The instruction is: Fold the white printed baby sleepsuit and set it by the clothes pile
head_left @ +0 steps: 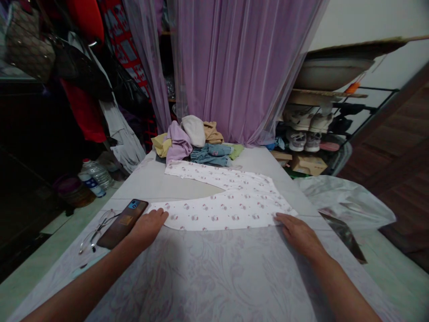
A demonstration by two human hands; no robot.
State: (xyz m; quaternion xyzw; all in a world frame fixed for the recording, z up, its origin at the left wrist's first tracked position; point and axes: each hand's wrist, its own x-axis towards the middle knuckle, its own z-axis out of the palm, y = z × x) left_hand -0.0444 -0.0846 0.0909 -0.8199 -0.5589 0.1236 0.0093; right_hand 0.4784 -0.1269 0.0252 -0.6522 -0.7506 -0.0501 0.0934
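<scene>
item 1: white printed trousers (pixel 231 205), small pink motif, laid flat across the middle of the frame on the bed (pixel 214 277). near leg runs to the lower left, far leg angles to the upper left, waist end at the right.

item 2: my left hand (pixel 149 226), lower left of centre, palm down. fingers lie close together and flat on the cuff of the near leg, pinching nothing.

item 3: my right hand (pixel 299 233), lower right of centre, palm down. fingers lightly spread, tips resting on the waist corner of the trousers.

item 4: phone (pixel 123 222), brown back up, just beside my left hand at its outer side.

item 5: glasses (pixel 97 232), left of the phone, on the bed edge.

item 6: pile of clothes (pixel 197 143), mixed colours, upper centre, at the far end of the bed beyond the trousers.

item 7: lilac curtain (pixel 241 67), hanging behind the pile.

item 8: shoes (pixel 306 129), on a rack, upper right.

item 9: water bottles (pixel 94 176), on the floor, left.

item 10: plastic bag (pixel 345 201), right of the bed.
</scene>
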